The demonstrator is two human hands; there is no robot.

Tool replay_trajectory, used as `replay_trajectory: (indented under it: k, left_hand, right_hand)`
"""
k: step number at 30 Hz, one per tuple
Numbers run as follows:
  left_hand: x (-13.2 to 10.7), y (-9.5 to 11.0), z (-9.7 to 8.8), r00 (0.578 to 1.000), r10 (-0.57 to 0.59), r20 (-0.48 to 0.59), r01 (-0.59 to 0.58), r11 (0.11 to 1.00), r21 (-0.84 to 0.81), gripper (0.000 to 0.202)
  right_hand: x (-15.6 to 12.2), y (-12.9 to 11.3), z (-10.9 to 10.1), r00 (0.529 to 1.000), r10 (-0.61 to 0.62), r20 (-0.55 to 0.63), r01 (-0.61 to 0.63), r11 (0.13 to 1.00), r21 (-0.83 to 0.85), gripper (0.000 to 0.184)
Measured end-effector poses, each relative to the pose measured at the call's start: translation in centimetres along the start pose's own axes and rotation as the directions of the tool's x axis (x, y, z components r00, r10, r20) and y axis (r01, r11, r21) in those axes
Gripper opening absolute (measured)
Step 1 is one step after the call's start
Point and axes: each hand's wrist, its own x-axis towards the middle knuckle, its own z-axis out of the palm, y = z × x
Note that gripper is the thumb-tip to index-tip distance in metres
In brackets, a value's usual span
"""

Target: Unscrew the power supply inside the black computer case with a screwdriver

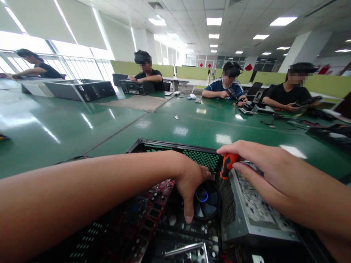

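Note:
An open black computer case (175, 147) lies in front of me. My left hand (192, 179) reaches into it beside a round black cooling fan (210, 204) with a blue-ringed hub. Its thumb points down left of the fan, apart from the fingers, which bend toward the fan's far edge; their tips are partly hidden. My right hand (255, 164) grips an orange and black screwdriver (228, 166) by its handle, above the corner between the mesh rear panel (201, 159) and the silver power supply (236, 204). The screwdriver's tip is out of sight.
A red circuit board (153, 219) stands left of the fan, and a metal bracket (189, 249) lies nearer me. Bundled wires (233, 255) sit below the power supply. Across the green table (131, 128), several people work at computer parts. Another case (82, 89) stands far left.

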Motion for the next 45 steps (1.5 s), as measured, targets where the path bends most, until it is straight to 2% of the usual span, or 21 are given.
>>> replay_trajectory:
  k: [2,6,9,14,19,22,23,25,30,38,42,45]
  left_hand:
    - [-0.1,-0.1,0.1,1.0,-0.007,0.006,0.007,1.0,-0.003,0.124]
    - [-0.3,-0.6,0.1,1.0,-0.01,0.001,0.01,0.999,-0.034,0.121]
    - [-0.1,-1.1,-0.1,1.0,0.005,0.002,-0.005,0.999,-0.04,0.116]
    - [0.2,-0.7,-0.4,1.0,-0.003,0.021,0.004,1.0,-0.011,0.104]
    - [0.1,-0.1,-0.2,1.0,0.006,-0.027,-0.008,0.997,-0.083,0.09]
    - [-0.1,0.0,-0.3,1.0,0.002,-0.001,-0.002,0.998,-0.064,0.084]
    - [-0.1,0.1,-0.4,1.0,0.001,0.01,0.0,0.998,-0.057,0.084]
    - [-0.1,0.1,-0.5,1.0,-0.001,0.02,0.002,0.998,-0.055,0.082]
    - [-0.1,0.2,-0.5,1.0,0.004,0.016,-0.003,0.998,-0.069,0.081]
    - [0.1,0.0,-0.6,1.0,0.01,0.012,-0.01,0.998,-0.058,0.08]
    - [0.3,-0.2,-0.5,0.999,0.025,0.026,-0.024,0.999,-0.027,0.078]
    - [0.3,-0.2,-0.5,0.999,0.013,0.039,-0.012,1.0,-0.023,0.079]
  right_hand:
    - [-0.3,-0.2,-0.2,1.0,0.014,0.012,-0.014,1.0,0.004,0.035]
    - [-0.9,-1.1,-0.9,0.996,0.014,-0.087,-0.012,0.999,0.031,0.031]
    - [-1.1,-2.2,-1.3,0.999,0.031,-0.009,-0.03,0.998,0.057,0.027]
    - [-1.2,-3.8,-1.2,1.0,-0.009,0.016,0.007,0.995,0.095,0.026]
    - [-1.9,-3.3,-1.1,1.0,0.004,0.021,-0.006,0.996,0.087,0.026]
    - [-1.8,-2.9,-0.9,0.996,-0.068,0.064,0.057,0.987,0.15,0.026]
    - [-1.7,-2.9,-0.9,0.995,-0.02,0.098,0.004,0.988,0.156,0.029]
    - [-1.2,-3.0,-0.9,0.994,-0.046,0.101,0.027,0.983,0.182,0.029]
    - [-0.5,-3.4,-0.9,0.994,-0.08,0.076,0.066,0.983,0.171,0.03]
    - [-1.0,-3.4,-1.1,0.987,-0.11,0.117,0.086,0.977,0.193,0.028]
    - [-0.6,-3.9,-1.5,0.982,-0.078,0.173,0.035,0.97,0.239,0.035]
    - [-0.3,-4.3,-1.6,0.982,-0.053,0.182,0.008,0.97,0.242,0.033]
